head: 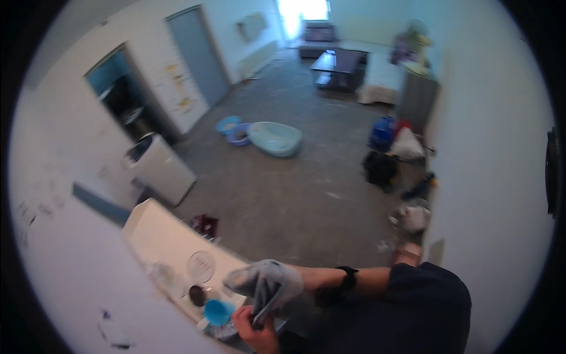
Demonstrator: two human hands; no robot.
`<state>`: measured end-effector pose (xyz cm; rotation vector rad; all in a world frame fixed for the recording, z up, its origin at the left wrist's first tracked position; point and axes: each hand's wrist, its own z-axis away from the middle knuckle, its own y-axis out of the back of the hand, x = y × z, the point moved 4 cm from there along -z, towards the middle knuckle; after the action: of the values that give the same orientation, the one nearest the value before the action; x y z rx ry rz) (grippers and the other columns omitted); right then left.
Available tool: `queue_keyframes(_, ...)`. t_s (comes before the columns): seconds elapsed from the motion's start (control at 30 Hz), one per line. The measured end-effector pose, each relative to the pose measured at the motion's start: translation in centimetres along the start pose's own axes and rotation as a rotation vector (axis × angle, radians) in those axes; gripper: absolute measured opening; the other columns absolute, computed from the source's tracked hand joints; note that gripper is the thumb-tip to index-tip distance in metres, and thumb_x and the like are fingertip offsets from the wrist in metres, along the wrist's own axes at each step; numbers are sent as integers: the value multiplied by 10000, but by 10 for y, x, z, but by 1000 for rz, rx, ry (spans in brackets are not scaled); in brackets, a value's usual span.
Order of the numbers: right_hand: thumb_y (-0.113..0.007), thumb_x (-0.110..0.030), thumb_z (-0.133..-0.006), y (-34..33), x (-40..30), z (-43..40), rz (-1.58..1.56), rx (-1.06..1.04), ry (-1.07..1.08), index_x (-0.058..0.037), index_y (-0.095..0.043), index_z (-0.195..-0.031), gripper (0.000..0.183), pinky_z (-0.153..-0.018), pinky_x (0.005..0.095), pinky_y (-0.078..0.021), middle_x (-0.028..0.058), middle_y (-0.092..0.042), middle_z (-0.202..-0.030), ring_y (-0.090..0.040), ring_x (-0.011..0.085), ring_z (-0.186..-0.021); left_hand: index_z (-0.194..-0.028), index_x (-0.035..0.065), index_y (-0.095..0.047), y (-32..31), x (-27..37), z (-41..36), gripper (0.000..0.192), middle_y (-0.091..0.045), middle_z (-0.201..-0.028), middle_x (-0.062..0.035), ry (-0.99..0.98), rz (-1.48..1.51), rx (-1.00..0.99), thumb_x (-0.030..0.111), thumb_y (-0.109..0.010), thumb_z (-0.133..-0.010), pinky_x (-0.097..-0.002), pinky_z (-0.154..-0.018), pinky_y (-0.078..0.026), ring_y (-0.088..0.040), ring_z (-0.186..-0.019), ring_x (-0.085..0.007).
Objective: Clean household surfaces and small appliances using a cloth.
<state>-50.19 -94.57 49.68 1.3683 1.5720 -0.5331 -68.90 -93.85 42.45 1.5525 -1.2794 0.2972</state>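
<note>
My right hand [283, 276] reaches in from the right, with a black band on the wrist. What appears to be a light grey knit glove covers it, and darker grey fabric [263, 294] bunches in folds around the palm; its fingers cannot be told apart. Below, my left hand [256, 332] grips the lower end of the grey fabric between thumb and fingers. Just left of the hands, a blue cup [219, 312] and a dark brown round item [197, 295] stand on a pale tabletop [163, 234], with a round clear lid or dish [201, 267] bearing writing.
A white washing machine [163, 170] stands by the left wall. On the floor ahead lie a pale blue tub [276, 139] and smaller basins [239, 134]. Bags [381, 170] line the right wall. A dark low table [338, 62] and a bed [380, 79] are farther back.
</note>
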Motion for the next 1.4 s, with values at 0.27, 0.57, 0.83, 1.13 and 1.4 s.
queue_keyframes(0.27, -689, -202, -873, 97, 59, 160, -272, 634, -30, -26, -554, -1299, 480, -828, 336, -488, 133, -657, -1045, -622, 203, -922, -975, -19, -595, -127, 97, -36, 159, -553, -881, -128, 7, 90, -281, 100, -641, -880, -366, -744, -448, -517, -793, -263)
queue_keyframes(0.57, -563, -218, -896, 265, 72, 392, 298, 817, -623, -50, -621, -1083, 258, -761, 495, -518, 230, -685, -1015, -642, 436, -965, -901, -26, -565, -388, 173, -92, 198, -524, -906, -99, -146, 206, -610, 81, -699, -802, -314, -740, -436, -527, -825, -227)
queue_keyframes(0.83, -580, -196, -879, 317, 37, 557, 443, 1202, -1164, -13, -664, -1040, 257, -772, 478, -508, 221, -689, -1002, -667, 393, -924, -933, -27, -581, -579, 251, -110, 133, -526, -880, -97, -366, 256, -1033, 45, -648, -843, -311, -679, -428, -511, -771, -206)
queue_keyframes(1.13, -561, -120, -918, 377, 98, 591, -51, 1774, -697, 17, -621, -1173, 296, -808, 285, -466, 13, -656, -990, -543, 107, -886, -1021, -22, -617, -763, 247, -176, 135, -561, -969, -104, -442, 473, -1262, 40, -610, -901, -293, -714, -450, -545, -827, -208)
queue_keyframes(1.4, -561, -134, -901, 518, 199, 561, 216, 1706, -946, 13, -646, -1131, 285, -820, 367, -498, 156, -712, -1031, -657, 217, -935, -1059, -9, -621, -880, 217, -300, 154, -582, -960, -54, -345, 549, -1444, 89, -596, -943, -274, -713, -450, -534, -812, -137)
